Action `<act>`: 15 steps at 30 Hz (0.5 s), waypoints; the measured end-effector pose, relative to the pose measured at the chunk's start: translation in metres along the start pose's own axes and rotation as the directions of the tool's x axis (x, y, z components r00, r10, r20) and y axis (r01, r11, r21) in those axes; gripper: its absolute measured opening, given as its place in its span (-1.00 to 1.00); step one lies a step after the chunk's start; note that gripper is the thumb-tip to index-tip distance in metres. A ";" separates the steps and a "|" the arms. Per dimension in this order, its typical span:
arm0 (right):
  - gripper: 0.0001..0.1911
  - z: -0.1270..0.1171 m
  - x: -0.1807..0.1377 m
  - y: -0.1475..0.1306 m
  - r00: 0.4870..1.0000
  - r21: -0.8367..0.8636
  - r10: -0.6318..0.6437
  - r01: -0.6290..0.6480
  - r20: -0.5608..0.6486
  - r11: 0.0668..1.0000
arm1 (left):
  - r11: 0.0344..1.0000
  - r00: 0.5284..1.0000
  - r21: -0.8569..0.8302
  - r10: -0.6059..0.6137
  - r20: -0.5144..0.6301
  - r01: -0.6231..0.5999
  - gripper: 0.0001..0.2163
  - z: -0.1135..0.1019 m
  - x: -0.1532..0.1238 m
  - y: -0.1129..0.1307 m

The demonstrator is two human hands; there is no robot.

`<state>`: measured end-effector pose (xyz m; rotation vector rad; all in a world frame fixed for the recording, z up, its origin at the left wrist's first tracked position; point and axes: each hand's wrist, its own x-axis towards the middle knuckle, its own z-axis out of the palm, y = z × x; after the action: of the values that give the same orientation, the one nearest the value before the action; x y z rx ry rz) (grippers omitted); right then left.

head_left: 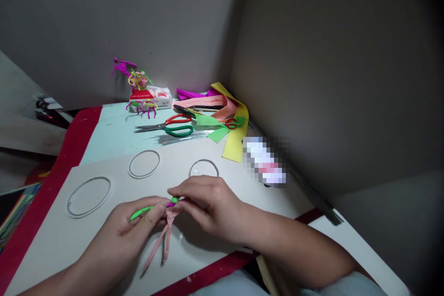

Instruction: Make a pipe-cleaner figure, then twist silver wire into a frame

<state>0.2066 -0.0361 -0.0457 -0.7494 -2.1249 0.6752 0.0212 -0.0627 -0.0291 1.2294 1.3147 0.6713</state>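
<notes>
Between my two hands is a small figure of wrapped wire (168, 227), with two pink legs hanging down, a purple band and a green knob at its top. My left hand (133, 224) pinches it from the left, and a green strip pokes out behind the thumb. From the right, my right hand (210, 201) has thumb and fingertips closed at the green and purple top. Part of the figure is hidden behind the fingers. Bare wire tips show at the ends of the pink legs.
Three clear rings (144, 164) lie beyond my hands. Farther back are scissors with red and green handles (178, 126), thin wires (183, 138), a yellow strip (237, 134), pink strips (208, 102) and a small box (157, 101) with wire figures. Grey walls (173, 23) close off the back and right.
</notes>
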 end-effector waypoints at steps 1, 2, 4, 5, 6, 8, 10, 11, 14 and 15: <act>-0.74 -0.001 0.000 -0.001 1.000 0.001 -0.013 0.013 0.004 1.000 | 1.000 1.000 -0.009 0.005 0.008 -0.005 -0.76 0.000 0.000 0.000; -0.74 -0.001 0.000 -0.001 1.000 0.000 -0.025 0.025 0.007 1.000 | 1.000 1.000 -0.013 0.015 0.015 -0.014 -0.75 0.000 0.000 0.000; -0.75 -0.002 0.000 -0.003 1.000 -0.003 -0.023 0.023 0.000 1.000 | 0.999 0.999 -0.008 0.038 0.032 -0.038 -0.77 0.000 -0.001 0.000; -0.75 -0.002 0.000 -0.004 1.000 -0.003 -0.005 0.005 -0.011 1.000 | 0.999 0.998 -0.001 0.048 0.036 -0.048 -0.78 0.000 -0.001 0.000; -0.75 -0.001 0.000 -0.004 1.000 0.000 0.021 -0.021 -0.024 1.000 | 0.999 0.998 0.005 0.053 0.041 -0.054 -0.80 0.000 -0.001 -0.001; -0.76 0.001 0.000 -0.005 0.997 0.011 0.072 -0.072 -0.038 0.997 | 0.998 0.997 0.009 0.060 0.039 -0.061 -0.82 -0.001 -0.001 -0.002; -0.78 0.004 -0.001 -0.005 0.994 0.029 0.103 -0.102 -0.040 0.994 | 0.998 0.998 0.004 0.065 0.024 -0.065 -0.81 -0.001 -0.001 -0.004; -0.79 0.006 -0.001 -0.004 0.993 0.042 0.112 -0.111 -0.039 0.993 | 0.998 0.998 0.001 0.061 0.020 -0.061 -0.81 -0.001 -0.001 -0.005; -0.84 0.009 0.000 -0.003 0.987 0.092 0.156 -0.153 -0.026 0.984 | 0.999 0.999 0.005 0.032 0.023 -0.032 -0.81 -0.001 0.000 -0.006; -0.85 0.010 0.000 -0.003 0.984 0.109 0.176 -0.173 -0.018 0.979 | 1.000 0.999 0.013 0.026 0.029 -0.026 -0.80 -0.002 0.000 -0.006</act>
<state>0.1979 -0.0399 -0.0493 -0.8875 -1.9962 0.8600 0.0181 -0.0644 -0.0341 1.2645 1.2834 0.6622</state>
